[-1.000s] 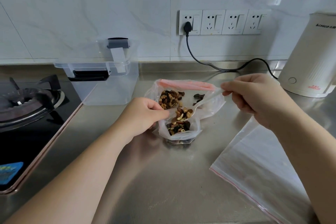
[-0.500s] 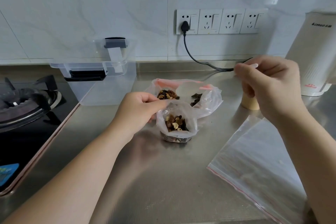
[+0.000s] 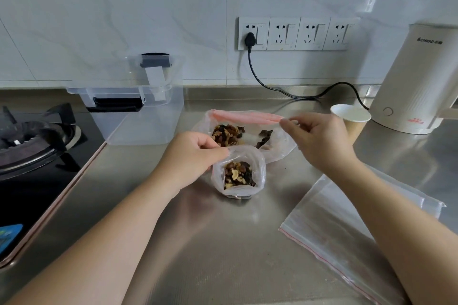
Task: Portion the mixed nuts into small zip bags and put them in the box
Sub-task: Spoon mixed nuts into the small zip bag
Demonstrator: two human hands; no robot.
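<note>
Standing upright on the steel counter [image 3: 223, 242], the small zip bag [image 3: 238, 173] is open at the top with mixed nuts [image 3: 238, 174] inside. The left hand [image 3: 190, 156] pinches its near-left rim. Behind it lies the big nut bag [image 3: 280, 146]; the right hand [image 3: 319, 140] hovers over its right end, fingers curled, seemingly pinching the pink zip strip [image 3: 247, 116], though that's hard to make out. The clear box [image 3: 138, 116] sits off to the left, apart from both hands.
</note>
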